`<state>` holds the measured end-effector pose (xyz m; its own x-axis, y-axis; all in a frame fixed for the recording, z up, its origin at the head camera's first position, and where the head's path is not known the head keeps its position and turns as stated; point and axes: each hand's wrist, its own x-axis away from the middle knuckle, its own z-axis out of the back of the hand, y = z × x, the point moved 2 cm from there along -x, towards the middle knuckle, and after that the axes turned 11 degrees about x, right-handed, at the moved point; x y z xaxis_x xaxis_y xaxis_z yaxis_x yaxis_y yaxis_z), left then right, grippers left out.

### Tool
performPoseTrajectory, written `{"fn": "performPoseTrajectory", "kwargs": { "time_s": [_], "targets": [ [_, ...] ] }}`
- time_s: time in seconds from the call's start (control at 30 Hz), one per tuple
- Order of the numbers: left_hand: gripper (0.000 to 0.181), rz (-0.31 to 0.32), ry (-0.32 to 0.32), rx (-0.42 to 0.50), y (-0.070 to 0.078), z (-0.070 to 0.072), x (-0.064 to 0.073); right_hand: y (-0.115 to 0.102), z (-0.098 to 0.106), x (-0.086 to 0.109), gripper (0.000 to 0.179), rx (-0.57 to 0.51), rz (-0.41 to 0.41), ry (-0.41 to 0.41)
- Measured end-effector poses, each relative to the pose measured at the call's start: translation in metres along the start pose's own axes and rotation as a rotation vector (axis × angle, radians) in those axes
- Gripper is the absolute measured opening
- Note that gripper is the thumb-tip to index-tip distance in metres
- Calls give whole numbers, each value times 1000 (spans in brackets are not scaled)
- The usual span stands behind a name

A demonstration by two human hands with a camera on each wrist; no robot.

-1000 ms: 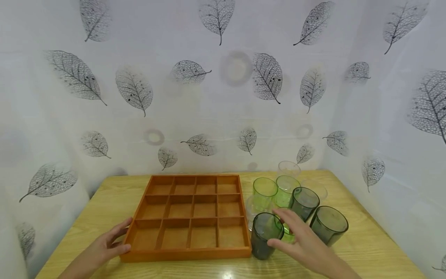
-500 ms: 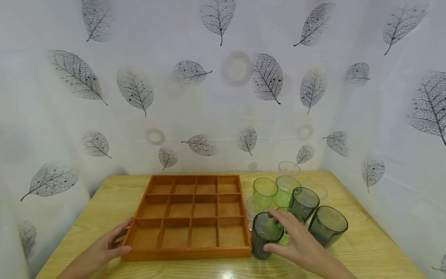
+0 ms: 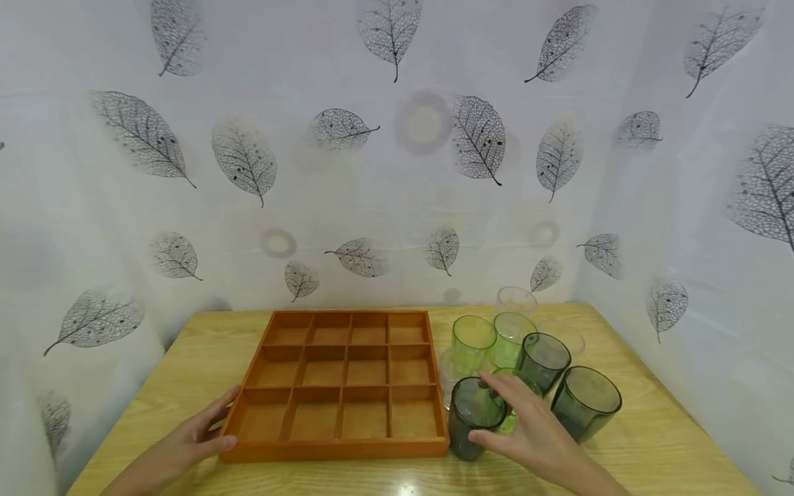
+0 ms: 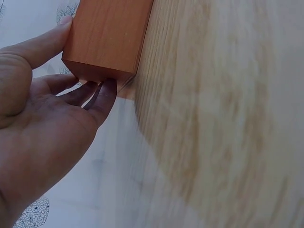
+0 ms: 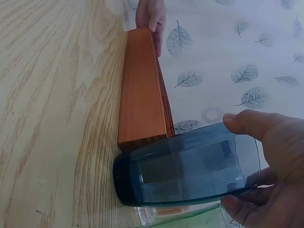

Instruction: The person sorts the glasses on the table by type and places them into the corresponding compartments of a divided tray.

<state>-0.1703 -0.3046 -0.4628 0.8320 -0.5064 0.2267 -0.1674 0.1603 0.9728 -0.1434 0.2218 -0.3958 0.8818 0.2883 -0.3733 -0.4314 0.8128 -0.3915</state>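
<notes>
An orange-brown wooden compartment tray [image 3: 335, 451] lies on the table. My left hand [image 3: 182, 444] holds its near left corner; the left wrist view shows the thumb at the rim and the other fingers [image 4: 107, 97] bent against the end wall. Just right of the tray stands a dark grey drinking glass [image 3: 468, 434], upright. My right hand [image 3: 536, 434] grips it near the rim, thumb on one side and fingers on the other. In the right wrist view, the grey glass [image 5: 185, 166] sits beside the tray's corner [image 5: 145, 128]. The hand partly hides a green glass [image 3: 511, 406].
Two more dark glasses, one behind [image 3: 542, 362] and one to the right [image 3: 586, 406], stand close to my right hand. Light green glasses [image 3: 473, 344] and several clear ones crowd the back right. A leaf-patterned curtain [image 3: 397, 193] encloses the table [image 3: 657, 441].
My right hand has moved slightly left and closed in on the dark grey glass, its thumb now against the side. My left hand stays at the tray's corner.
</notes>
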Motion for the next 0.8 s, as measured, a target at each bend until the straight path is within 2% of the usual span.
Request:
{"fn": "performPoseTrajectory", "kwargs": {
  "time_s": [0.23,0.8],
  "targets": [
    [79,-3,-12,0,-1,-2,1,-5,2,-2,78,-1,-26,8],
    [78,14,2,-27,2,-2,3,-19,32,-24,78,-25,-35,-4]
  ]
}}
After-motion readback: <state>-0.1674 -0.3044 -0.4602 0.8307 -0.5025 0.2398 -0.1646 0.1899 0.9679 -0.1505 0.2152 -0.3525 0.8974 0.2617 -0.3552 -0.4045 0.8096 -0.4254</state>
